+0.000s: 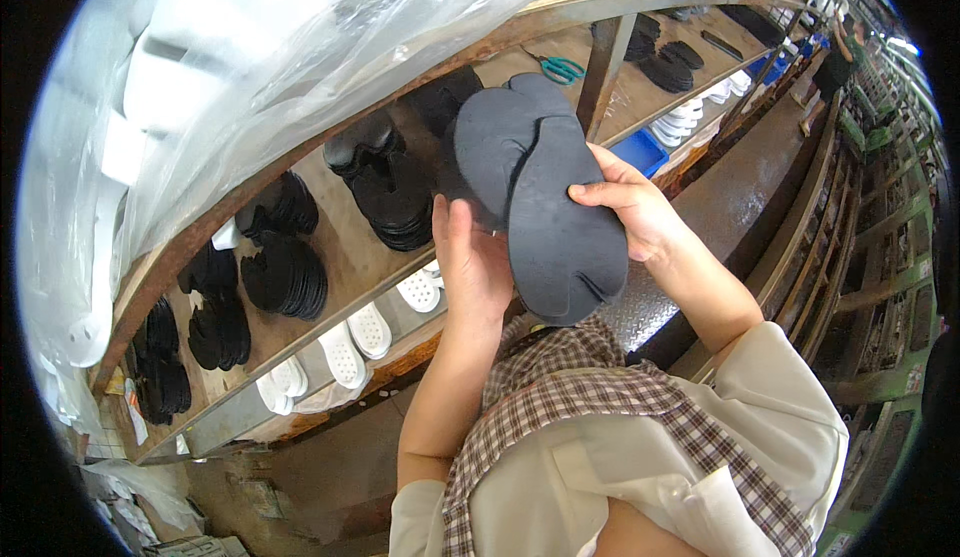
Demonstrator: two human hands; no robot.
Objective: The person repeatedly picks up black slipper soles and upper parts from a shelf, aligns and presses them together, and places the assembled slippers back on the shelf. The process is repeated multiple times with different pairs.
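Two black soles [566, 222] overlap in the middle of the frame, the lower one lying over the upper, and the step in hand looks like handling or checking this pair. The right hand [632, 207] grips them at their right edge, its thumb pressed on the near face and its fingers hidden behind. The left hand [474, 262], at the left edge of the soles, has its fingers extended and does not look clenched; whether it touches them I cannot tell. Left of the hands, a shelf [345, 265] bears more black stacks [285, 275], with white shoes [343, 357] below it; scissors [560, 69] lie at upper centre. The next move, I judge, calls for a steady right grip, since the overlapping soles could slide apart.
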